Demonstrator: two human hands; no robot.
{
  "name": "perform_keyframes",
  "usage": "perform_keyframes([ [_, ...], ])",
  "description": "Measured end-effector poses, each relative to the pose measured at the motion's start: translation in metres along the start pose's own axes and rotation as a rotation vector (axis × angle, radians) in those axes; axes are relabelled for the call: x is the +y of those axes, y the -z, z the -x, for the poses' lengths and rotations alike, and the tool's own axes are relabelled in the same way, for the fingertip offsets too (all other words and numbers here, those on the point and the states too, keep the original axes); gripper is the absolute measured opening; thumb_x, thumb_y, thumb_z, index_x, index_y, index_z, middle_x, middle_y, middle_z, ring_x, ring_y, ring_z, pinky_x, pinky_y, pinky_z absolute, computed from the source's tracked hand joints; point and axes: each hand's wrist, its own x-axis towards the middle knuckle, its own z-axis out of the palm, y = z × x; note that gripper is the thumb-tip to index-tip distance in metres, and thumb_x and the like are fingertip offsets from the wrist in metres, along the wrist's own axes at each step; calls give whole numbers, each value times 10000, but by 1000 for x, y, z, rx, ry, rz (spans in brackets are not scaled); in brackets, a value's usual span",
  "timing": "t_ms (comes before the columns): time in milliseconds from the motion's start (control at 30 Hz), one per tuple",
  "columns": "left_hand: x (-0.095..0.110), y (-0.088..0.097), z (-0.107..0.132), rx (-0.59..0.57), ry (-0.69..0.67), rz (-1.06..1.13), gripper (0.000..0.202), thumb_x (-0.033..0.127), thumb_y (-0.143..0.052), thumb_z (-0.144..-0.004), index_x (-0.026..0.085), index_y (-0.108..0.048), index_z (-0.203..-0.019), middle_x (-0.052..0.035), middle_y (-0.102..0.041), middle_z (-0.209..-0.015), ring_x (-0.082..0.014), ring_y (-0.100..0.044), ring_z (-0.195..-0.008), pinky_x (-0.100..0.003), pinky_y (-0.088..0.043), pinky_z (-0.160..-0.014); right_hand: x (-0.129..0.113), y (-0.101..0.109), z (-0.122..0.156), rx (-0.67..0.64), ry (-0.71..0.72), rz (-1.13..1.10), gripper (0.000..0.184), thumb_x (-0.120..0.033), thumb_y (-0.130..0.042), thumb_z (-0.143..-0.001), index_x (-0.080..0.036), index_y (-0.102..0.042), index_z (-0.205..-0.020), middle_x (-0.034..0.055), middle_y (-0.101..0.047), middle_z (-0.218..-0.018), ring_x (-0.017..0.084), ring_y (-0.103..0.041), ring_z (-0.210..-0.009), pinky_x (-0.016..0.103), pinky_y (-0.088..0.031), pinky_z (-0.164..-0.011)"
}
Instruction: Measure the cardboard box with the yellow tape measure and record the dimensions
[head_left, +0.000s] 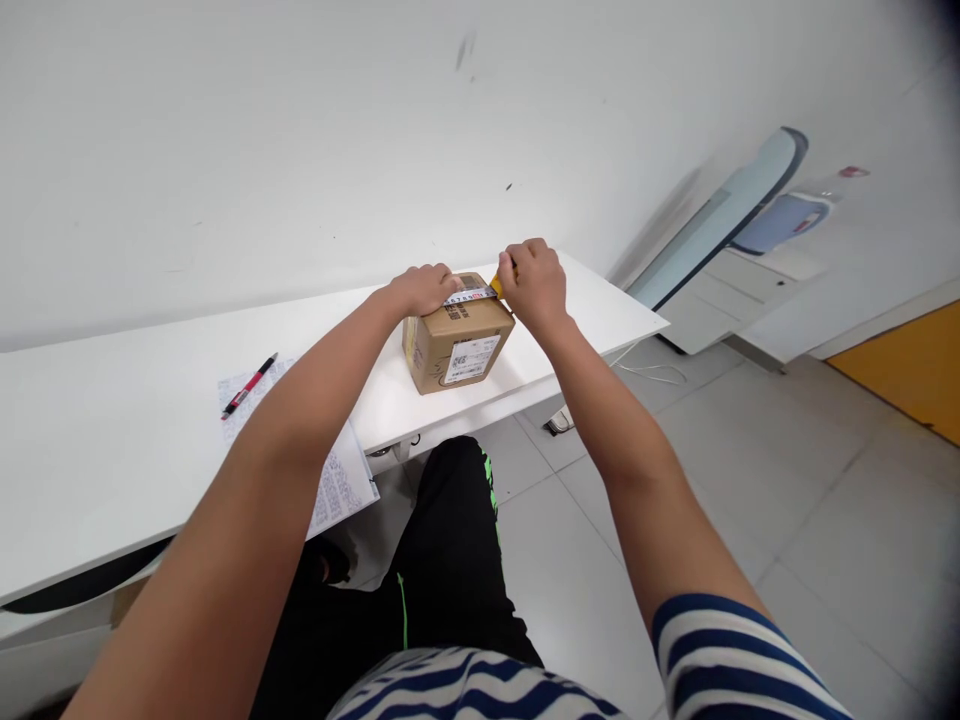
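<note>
A small brown cardboard box (455, 345) with white printed labels stands on the white table (112, 430) near its right end. My left hand (424, 288) rests on the box's top left edge with its fingers curled down over it. My right hand (534, 285) is closed at the box's top right corner, pinching a small yellow tool (496, 285) whose tip touches the labelled strip along the top of the box.
A red and black pen (249, 386) lies on a printed sheet of paper (337, 480) at the table's front left. A white wall stands behind the table. A flat pale blue and white appliance (739, 235) leans at the right. Grey tiled floor lies to the right.
</note>
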Motion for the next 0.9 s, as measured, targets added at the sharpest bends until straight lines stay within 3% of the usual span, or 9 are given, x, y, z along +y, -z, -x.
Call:
perform_keyframes([
  [133,0,1,2,6,7,12,612,521,-284,-1038,200,-561,-1480,-159,-627,-1493,-346,-599,-1291,-449,-467,-1028,5,1,-1,67,34,-141,428,-537,-391,-1047,-240,-700,-1066,157,-691,-1164,325,-644,-1081,525,-540,-980],
  [233,-1,0,1,16,8,20,611,530,-289,-1043,200,-560,-1479,-157,-637,-1480,-342,-603,-1284,-441,-465,-1025,15,3,2,78,61,-260,491,-672,-471,-991,-269,-668,-1189,145,-687,-1251,340,-637,-1192,542,-540,-1033],
  [333,0,-4,2,47,20,37,578,540,-314,-1041,228,-595,-1439,-136,-655,-1460,-330,-602,-1284,-430,-473,-1026,22,2,8,67,-51,-413,667,-754,-600,-887,-268,-566,-1342,145,-657,-1319,334,-641,-1213,548,-553,-1032],
  [467,6,-6,10,222,71,-27,594,584,-395,-1016,213,-589,-1437,-164,-597,-1514,-361,-502,-1406,-476,-436,-1114,22,-3,13,-47,-251,-603,782,-654,-786,-769,-252,-476,-1364,76,-680,-1105,258,-679,-951,502,-604,-883],
  [533,9,-4,13,201,122,-55,659,653,-405,-998,216,-554,-1469,-180,-562,-1543,-385,-436,-1464,-509,-410,-1148,22,-4,13,-62,-261,-654,725,-575,-816,-751,-261,-481,-1312,39,-664,-1052,224,-658,-897,469,-608,-847],
  [600,12,-1,14,105,195,-37,732,718,-396,-977,215,-521,-1494,-196,-551,-1547,-403,-414,-1479,-530,-416,-1142,23,-4,13,-36,-279,-692,666,-523,-817,-738,-273,-484,-1258,21,-648,-1043,206,-639,-897,446,-610,-833],
  [700,12,2,15,33,255,35,820,765,-400,-949,196,-468,-1535,-215,-529,-1565,-415,-394,-1497,-545,-434,-1126,24,-2,15,-3,-343,-745,649,-508,-800,-725,-278,-462,-1229,21,-632,-1053,203,-628,-920,432,-612,-826],
  [800,11,-1,16,67,269,91,823,764,-436,-933,217,-444,-1548,-203,-503,-1598,-405,-384,-1516,-532,-435,-1134,20,-1,18,-21,-308,-771,713,-529,-822,-694,-271,-451,-1245,35,-626,-1090,208,-621,-938,434,-603,-854],
  [900,10,-6,18,186,313,119,817,751,-514,-902,224,-458,-1523,-202,-486,-1612,-392,-378,-1531,-511,-436,-1141,15,0,20,-55,-270,-763,718,-544,-832,-695,-267,-467,-1248,36,-628,-1098,207,-606,-930,426,-587,-869],
])
